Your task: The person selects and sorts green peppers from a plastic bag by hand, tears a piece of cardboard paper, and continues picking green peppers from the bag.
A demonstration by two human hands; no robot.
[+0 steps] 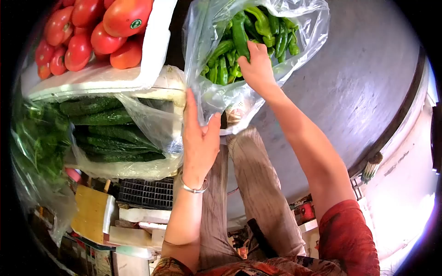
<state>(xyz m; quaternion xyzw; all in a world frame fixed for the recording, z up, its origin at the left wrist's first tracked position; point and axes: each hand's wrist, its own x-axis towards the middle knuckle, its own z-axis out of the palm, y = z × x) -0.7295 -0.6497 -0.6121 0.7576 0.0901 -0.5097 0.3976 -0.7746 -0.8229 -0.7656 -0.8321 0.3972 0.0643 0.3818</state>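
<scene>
Green pepper [240, 34], pinched in right hand [258, 69] and lying to its eleven o'clock inside clear bag [197, 55], long axis nearly twelve-to-six, but farther from left hand [201, 145], spread wide at pepper's seven o'clock against bag edge.

Peppers [240, 37] and plastic bag [207, 97] are glossy — black crate [143, 194] probably matt.

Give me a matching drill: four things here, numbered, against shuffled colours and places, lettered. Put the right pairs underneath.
1. Tomatoes
2. Cucumbers
3. Peppers
4. Bracelet

A. Bright green, touched by the right hand
B. Silvery, around the wrist of the left hand
C. Red, in a white box
D. Dark green, partly under clear plastic

Pairs: 1-C, 2-D, 3-A, 4-B
</scene>
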